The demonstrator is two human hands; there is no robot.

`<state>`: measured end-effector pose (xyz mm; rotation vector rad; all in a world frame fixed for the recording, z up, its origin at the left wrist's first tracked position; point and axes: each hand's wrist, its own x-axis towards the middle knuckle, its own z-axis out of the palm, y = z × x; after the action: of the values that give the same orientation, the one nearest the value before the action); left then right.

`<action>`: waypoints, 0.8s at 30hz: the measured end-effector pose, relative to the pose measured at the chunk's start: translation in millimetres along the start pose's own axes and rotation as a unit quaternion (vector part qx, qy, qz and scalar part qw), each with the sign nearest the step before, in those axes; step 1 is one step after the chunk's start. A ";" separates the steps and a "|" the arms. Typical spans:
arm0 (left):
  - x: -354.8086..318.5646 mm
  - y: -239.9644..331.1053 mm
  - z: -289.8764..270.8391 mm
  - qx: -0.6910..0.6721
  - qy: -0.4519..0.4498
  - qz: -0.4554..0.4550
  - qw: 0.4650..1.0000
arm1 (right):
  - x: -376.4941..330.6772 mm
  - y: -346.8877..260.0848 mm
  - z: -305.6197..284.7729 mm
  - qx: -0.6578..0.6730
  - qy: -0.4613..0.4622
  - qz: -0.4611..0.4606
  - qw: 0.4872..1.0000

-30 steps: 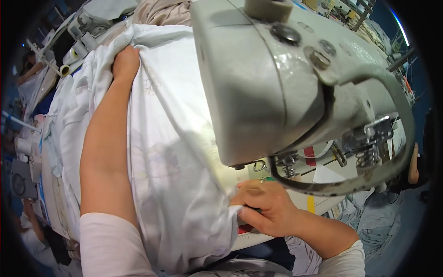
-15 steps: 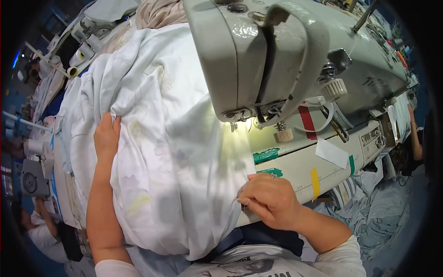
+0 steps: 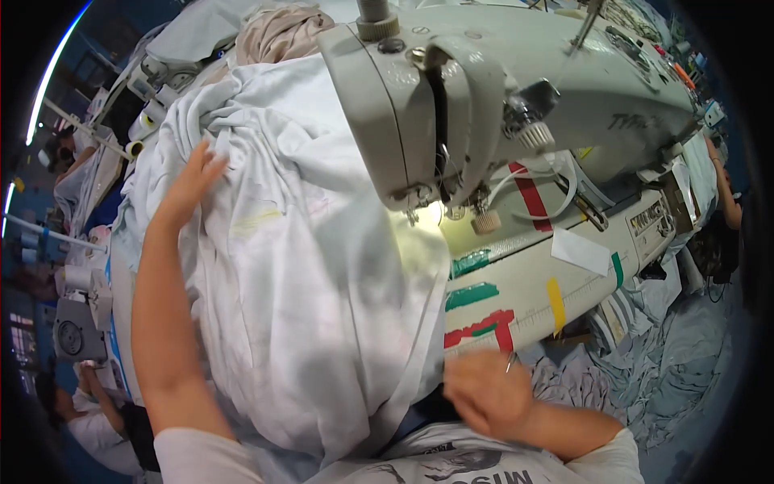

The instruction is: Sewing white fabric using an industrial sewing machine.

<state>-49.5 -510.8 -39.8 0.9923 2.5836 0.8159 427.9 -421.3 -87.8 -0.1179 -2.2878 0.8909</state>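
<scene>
A large white cloth point(image 3: 298, 315) with faint coloured patches is bunched and draped over the machine bed and toward my lap. My left hand point(image 3: 196, 179) lies on its gathered folds at the upper left, fingers stretched out and somewhat apart, gripping nothing. Near the cloth's right edge, over the front of the table, is my right hand point(image 3: 489, 395), wearing a ring. Its fingers look curled under but are blurred, so what they do is unclear. Under the lit needle area of the sewing machine point(image 3: 476, 105), the cloth's upper right part lies beneath the presser foot.
Red tape point(image 3: 530, 196), green tape point(image 3: 472, 295) and yellow tape point(image 3: 556, 305) mark the machine bed, with a white paper piece point(image 3: 580, 252) beside them. Piled fabric point(image 3: 653, 363) lies at the lower right. Thread cones point(image 3: 145, 121) stand at the left. Another person point(image 3: 89, 411) sits lower left.
My left hand has let go of its pinch and moved up along the cloth. My right hand has come off the cloth's edge, moving down and slightly right. The view has shifted a little.
</scene>
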 end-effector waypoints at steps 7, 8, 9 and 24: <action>-286.6 16.5 46.6 0.175 0.128 -0.047 0.975 | -63.0 -20.6 64.8 0.326 -0.123 0.441 0.827; -293.0 16.9 60.9 0.173 0.128 -0.131 0.968 | -61.7 -19.4 80.6 0.353 -0.117 0.467 0.802; -297.9 14.2 70.6 0.169 0.126 -0.214 0.954 | -52.6 -21.3 88.6 0.401 -0.149 0.507 0.748; -66.2 -165.4 -344.1 0.361 0.368 -0.135 0.846 | -112.5 -17.6 27.8 0.708 -0.272 0.482 0.439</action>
<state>-233.1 -798.0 144.4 0.4429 3.7313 0.0977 500.1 -485.2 -154.5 -0.4155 -0.7833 3.4819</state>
